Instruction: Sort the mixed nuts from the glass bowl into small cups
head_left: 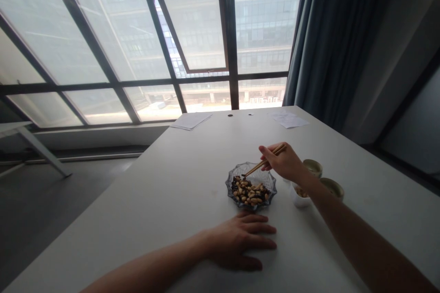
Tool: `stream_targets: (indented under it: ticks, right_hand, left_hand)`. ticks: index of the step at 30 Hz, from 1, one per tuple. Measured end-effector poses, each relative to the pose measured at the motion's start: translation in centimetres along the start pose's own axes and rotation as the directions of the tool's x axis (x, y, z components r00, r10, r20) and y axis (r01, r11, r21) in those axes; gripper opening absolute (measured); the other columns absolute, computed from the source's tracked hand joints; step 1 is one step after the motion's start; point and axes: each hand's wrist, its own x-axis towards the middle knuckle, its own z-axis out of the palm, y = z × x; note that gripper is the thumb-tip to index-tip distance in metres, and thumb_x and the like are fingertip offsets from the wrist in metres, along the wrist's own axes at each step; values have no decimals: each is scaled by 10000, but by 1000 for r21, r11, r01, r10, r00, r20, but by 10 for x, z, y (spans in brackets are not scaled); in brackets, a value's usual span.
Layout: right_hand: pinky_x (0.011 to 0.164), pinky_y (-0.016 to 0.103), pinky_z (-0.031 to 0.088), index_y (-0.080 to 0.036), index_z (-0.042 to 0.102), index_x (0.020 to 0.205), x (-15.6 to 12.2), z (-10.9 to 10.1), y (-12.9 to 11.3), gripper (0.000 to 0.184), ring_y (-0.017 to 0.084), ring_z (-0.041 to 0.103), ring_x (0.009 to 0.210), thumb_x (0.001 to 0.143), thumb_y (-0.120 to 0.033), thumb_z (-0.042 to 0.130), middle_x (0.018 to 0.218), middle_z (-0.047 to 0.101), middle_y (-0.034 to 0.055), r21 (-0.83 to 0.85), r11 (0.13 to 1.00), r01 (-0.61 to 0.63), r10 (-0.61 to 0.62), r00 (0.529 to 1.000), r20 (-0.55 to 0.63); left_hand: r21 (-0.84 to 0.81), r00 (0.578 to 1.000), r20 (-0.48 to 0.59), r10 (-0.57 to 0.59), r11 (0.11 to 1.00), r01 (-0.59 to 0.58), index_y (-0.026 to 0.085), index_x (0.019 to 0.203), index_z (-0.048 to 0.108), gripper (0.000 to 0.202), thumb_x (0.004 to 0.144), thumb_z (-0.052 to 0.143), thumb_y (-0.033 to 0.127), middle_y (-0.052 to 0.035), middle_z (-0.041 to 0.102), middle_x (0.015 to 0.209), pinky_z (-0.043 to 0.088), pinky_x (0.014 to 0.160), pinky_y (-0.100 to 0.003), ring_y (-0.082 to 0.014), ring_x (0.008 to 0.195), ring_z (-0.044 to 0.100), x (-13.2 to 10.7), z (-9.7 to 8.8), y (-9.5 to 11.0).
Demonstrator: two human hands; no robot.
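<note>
A clear glass bowl with a scalloped rim [231,182] stands on the white table, holding a mix of pale nuts [253,200] and small dark pieces. My right hand [280,161] grips a pair of wooden chopsticks [264,161] from the bowl's far right side. Their tips reach down to the food at the back of the bowl; a dark piece is at the tips, but whether it is pinched I cannot tell. In front of the bowl, my left hand [242,241] lies flat on the table with fingers spread, close to the near rim.
Beneath and beside my right forearm are a small white cup [299,198] with pale bits in it and two greenish bowls [313,167]. Papers lie at the table's far left [192,121] and far right [290,120]. Windows and a dark curtain [319,55] stand beyond.
</note>
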Motion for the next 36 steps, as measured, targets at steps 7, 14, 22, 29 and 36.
stream_targets:
  ticks: [7, 14, 22, 29, 36]
  right_hand:
    - [494, 324, 648, -167, 735, 690, -6, -51, -30, 506, 290, 765, 561, 798, -660, 771, 652, 760, 137, -90, 996, -12, -3, 986, -164]
    - [438, 321, 626, -186, 734, 664, -10, -106, -28, 443, 291, 760, 545, 833, -593, 772, 630, 749, 124, -329, 942, -62, -48, 947, -317]
    - [441, 273, 594, -177, 709, 680, -8, -93, -25, 472, 270, 766, 585, 832, -622, 755, 639, 747, 104, -351, 937, -1, -71, 979, -192]
    - [528, 272, 608, -158, 758, 779, -14, -49, -37, 417, 243, 769, 630, 841, -570, 770, 685, 774, 104, -173, 984, 52, -42, 997, 64]
    - [543, 250, 543, -143, 735, 730, -5, -11, -10, 327, 215, 747, 599, 903, -420, 721, 634, 752, 86, -183, 976, 118, -73, 970, 232]
  left_hand:
    - [-7, 1000, 2, -2, 1000, 2, 286, 1504, 523, 599, 978, 595, 563, -64, 476, 1596, 304, 1233, -491, -348, 1493, 394, 0, 1, -1]
    - [-17, 1000, 5, -9, 1000, 9, 293, 1503, 527, 596, 976, 606, 559, -71, 484, 1589, 300, 1238, -491, -354, 1489, 401, 0, -1, 1]
    - [-7, 1000, 7, -7, 1000, 7, 292, 1500, 522, 596, 977, 605, 564, -62, 480, 1593, 317, 1231, -484, -348, 1492, 397, 0, -3, 2]
    - [0, 1000, 11, -10, 1000, 10, 288, 1500, 521, 592, 980, 598, 562, -58, 472, 1599, 317, 1228, -488, -344, 1494, 394, 0, -2, 2]
    - [20, 1000, 6, -1, 1000, 1, 280, 1488, 527, 588, 984, 587, 575, -52, 477, 1596, 318, 1226, -488, -343, 1496, 389, 0, 1, 0]
